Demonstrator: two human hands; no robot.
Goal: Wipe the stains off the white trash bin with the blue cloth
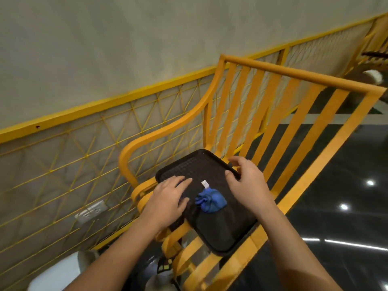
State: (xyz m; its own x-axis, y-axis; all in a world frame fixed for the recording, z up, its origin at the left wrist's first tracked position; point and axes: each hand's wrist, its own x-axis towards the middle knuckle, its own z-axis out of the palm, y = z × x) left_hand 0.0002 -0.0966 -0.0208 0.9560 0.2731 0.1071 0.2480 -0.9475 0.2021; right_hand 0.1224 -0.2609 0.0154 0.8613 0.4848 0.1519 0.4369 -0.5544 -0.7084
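Observation:
The blue cloth [211, 200] lies crumpled, with a small white tag, in the middle of a black tray [222, 227] on the seat of a yellow chair [294, 74]. My left hand [168, 198] rests flat on the tray's left side, fingers straight, just left of the cloth. My right hand [247, 181] is at the tray's far right rim, thumb on top and fingers curled over the edge. Neither hand touches the cloth. A white rounded thing [56, 274] at the bottom left edge may be the trash bin; only part of it shows.
A yellow wire railing [105, 106] runs along the grey wall behind the chair, with a wall socket [91, 211] low on the left. Glossy dark floor [336, 206] lies to the right. Blurred objects sit under the chair seat.

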